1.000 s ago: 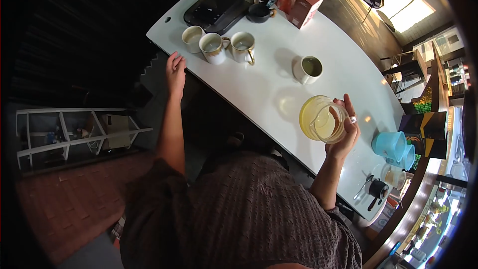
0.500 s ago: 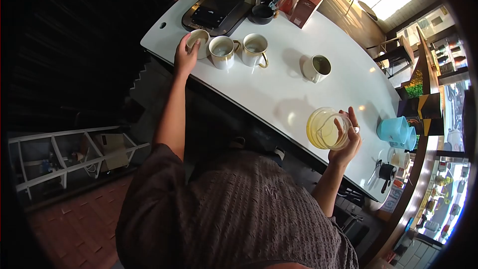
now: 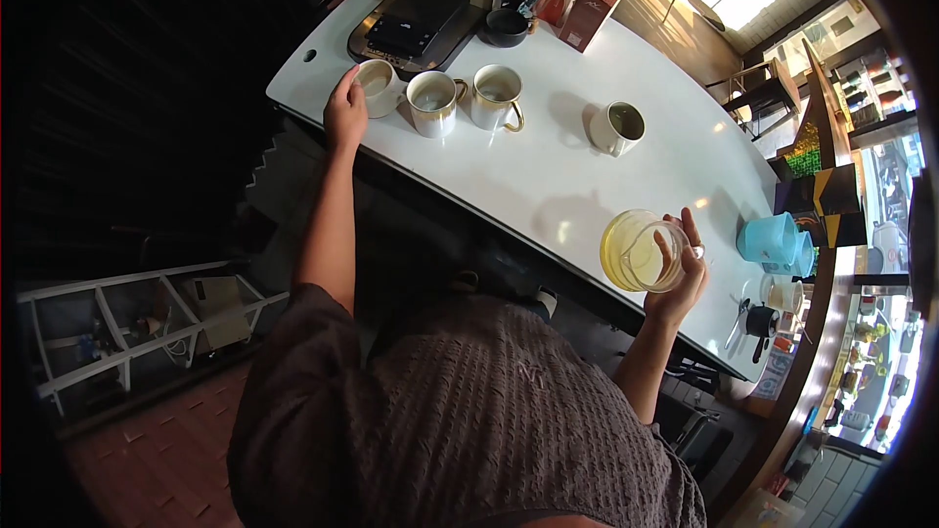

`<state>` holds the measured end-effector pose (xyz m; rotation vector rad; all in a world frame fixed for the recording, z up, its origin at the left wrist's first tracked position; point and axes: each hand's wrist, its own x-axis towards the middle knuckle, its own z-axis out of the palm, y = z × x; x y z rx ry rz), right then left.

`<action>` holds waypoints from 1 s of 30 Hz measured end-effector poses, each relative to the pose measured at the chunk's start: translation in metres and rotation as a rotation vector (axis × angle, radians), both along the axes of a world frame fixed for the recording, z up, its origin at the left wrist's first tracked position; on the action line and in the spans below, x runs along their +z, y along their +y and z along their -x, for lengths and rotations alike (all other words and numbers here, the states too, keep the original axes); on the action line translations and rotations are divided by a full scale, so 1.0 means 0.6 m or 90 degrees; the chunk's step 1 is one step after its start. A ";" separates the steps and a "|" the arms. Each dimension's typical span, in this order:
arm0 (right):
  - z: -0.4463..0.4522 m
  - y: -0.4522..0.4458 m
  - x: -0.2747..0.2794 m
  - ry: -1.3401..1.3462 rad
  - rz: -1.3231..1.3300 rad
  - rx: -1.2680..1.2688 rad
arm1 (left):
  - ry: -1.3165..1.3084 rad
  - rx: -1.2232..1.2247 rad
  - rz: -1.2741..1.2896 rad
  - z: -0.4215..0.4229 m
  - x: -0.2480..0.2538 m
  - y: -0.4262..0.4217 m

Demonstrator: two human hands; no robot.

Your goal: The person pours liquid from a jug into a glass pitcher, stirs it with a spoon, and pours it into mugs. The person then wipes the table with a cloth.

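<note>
My left hand [image 3: 345, 115] rests against the left side of a pale mug [image 3: 380, 96] on the white table, its fingers stretched along the outside rather than wrapped round. To the right of that stand two white mugs with gold handles, a nearer mug [image 3: 432, 115] and a second mug [image 3: 496, 110]. Farther right is a lone white mug [image 3: 619, 131] with dark contents or a dark inside. Above the table's front edge, my right hand [image 3: 682, 279] grips a clear glass jug [image 3: 631, 252] holding pale yellow liquid; the jug is tilted toward me.
The white table [image 3: 489, 186] runs diagonally. At its far left sit a black scale [image 3: 416, 22], a small black bowl [image 3: 507, 27] and a brown box [image 3: 592, 12]. Blue cups [image 3: 770, 238] and a black-handled vessel [image 3: 762, 321] stand at the right end. A metal rack [image 3: 147, 332] is at lower left.
My left thumb has come off the rim of the leftmost mug, and the hand has loosened to its outer side. My right hand still holds the jug. The view has shifted slightly.
</note>
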<state>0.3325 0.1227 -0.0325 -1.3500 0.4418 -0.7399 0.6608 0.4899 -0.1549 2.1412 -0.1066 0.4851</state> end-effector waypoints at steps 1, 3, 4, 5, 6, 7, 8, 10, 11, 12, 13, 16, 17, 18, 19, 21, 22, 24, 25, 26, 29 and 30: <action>-0.001 0.001 0.000 -0.001 0.003 0.003 | -0.007 -0.009 -0.003 -0.004 -0.001 0.004; -0.001 0.003 0.005 0.003 0.010 0.002 | -0.001 -0.017 -0.003 -0.012 -0.005 0.015; -0.001 0.005 0.005 0.006 0.016 0.001 | 0.005 -0.024 -0.004 -0.015 -0.009 0.017; -0.002 0.004 0.004 0.008 0.014 0.000 | 0.007 -0.026 -0.006 -0.017 -0.014 0.017; -0.002 0.003 0.001 0.003 0.016 0.001 | -0.024 0.029 -0.016 -0.014 -0.013 0.016; -0.002 0.003 -0.001 -0.002 0.018 0.002 | -0.055 0.084 -0.026 -0.012 -0.012 0.016; -0.001 0.003 -0.003 -0.001 0.015 -0.001 | -0.054 0.081 -0.029 -0.006 -0.012 0.016; -0.002 0.001 -0.005 -0.003 0.011 0.006 | -0.018 0.219 -0.049 0.029 0.014 0.002; -0.002 0.001 -0.005 -0.003 0.009 0.004 | -0.025 0.186 -0.046 0.036 0.007 0.002; -0.003 0.001 -0.006 -0.004 0.010 0.005 | -0.024 0.185 -0.047 0.053 0.013 -0.006; -0.002 0.002 -0.007 -0.005 0.010 0.005 | 0.077 0.075 0.110 0.077 0.024 -0.025; -0.005 0.005 -0.004 0.002 0.018 0.004 | 0.255 -0.056 0.282 0.102 0.035 -0.052; -0.003 0.007 -0.005 0.002 0.018 0.002 | 0.348 -0.084 0.416 0.103 0.034 -0.055; -0.002 0.007 -0.004 0.006 0.019 0.007 | 0.439 -0.113 0.551 0.102 0.033 -0.059; -0.002 0.006 -0.003 0.010 0.022 0.010 | 0.429 -0.133 0.573 0.097 0.025 -0.064; 0.001 0.004 -0.005 0.007 0.015 0.002 | 0.442 -0.145 0.622 0.088 0.011 -0.066; 0.002 0.003 -0.006 0.005 0.007 -0.003 | 0.453 -0.153 0.671 0.083 0.005 -0.067; 0.004 0.002 -0.007 0.006 0.010 -0.010 | 0.464 -0.141 0.686 0.073 -0.006 -0.069; 0.005 0.001 -0.008 0.006 0.015 -0.016 | 0.473 -0.127 0.703 0.069 -0.011 -0.069; 0.006 0.000 -0.009 0.007 0.014 -0.018 | 0.475 -0.128 0.701 0.065 -0.015 -0.068; 0.009 -0.001 -0.012 0.012 0.014 -0.021 | 0.468 -0.153 0.727 0.058 -0.022 -0.059; 0.009 0.001 -0.012 0.014 0.012 -0.025 | 0.485 -0.152 0.726 0.060 -0.017 -0.056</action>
